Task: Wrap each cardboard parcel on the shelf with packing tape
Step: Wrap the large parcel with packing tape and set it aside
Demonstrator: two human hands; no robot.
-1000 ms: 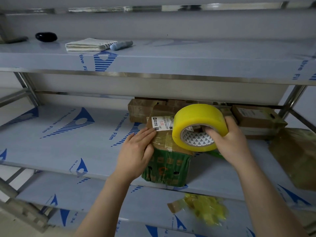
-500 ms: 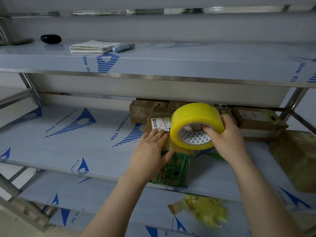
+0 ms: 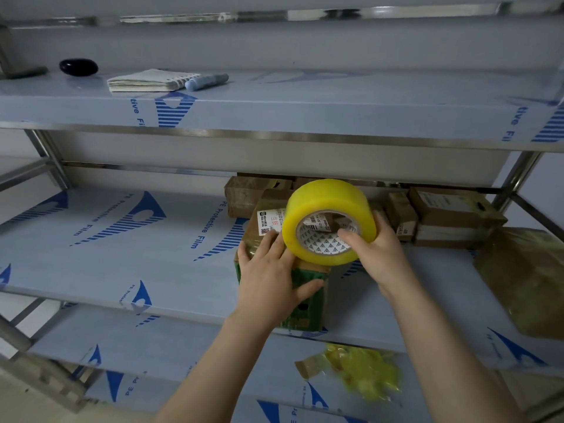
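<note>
Cardboard parcel (image 3: 270, 199) with a white shipping label (image 3: 270, 222) on top and green printed sides stands at the middle of the frame, near the front edge of the middle shelf (image 3: 122, 239) of a metal rack. The left hand (image 3: 268, 276) lies flat on the parcel's near top edge, just below the label. Its fingers (image 3: 274, 248) are straight and slightly spread, pressing down, and the thumb stretches right across the green front face. This hand grips nothing. Its forearm rises from the bottom centre of the frame.

The right hand (image 3: 381, 248) grasps a roll of yellow packing tape (image 3: 329, 196) just right of centre, held on edge over the parcel's right side (the roll hides that part of the box, so whether tape meets cardboard cannot be told). The thumb reaches into the roll's white patterned core while the fingers curl round its outer right side. The right forearm comes up from the lower right corner.

More brown parcels (image 3: 451, 212) are stacked at the back of the same shelf, and a larger tape-covered parcel (image 3: 528, 279) sits at the right edge. A crumpled wad of yellow tape (image 3: 363, 370) lies on the lower shelf, bottom centre-right. At upper left, the top shelf holds a notebook (image 3: 146, 80), a blue marker (image 3: 207, 81) and a black oval object (image 3: 78, 67).
</note>
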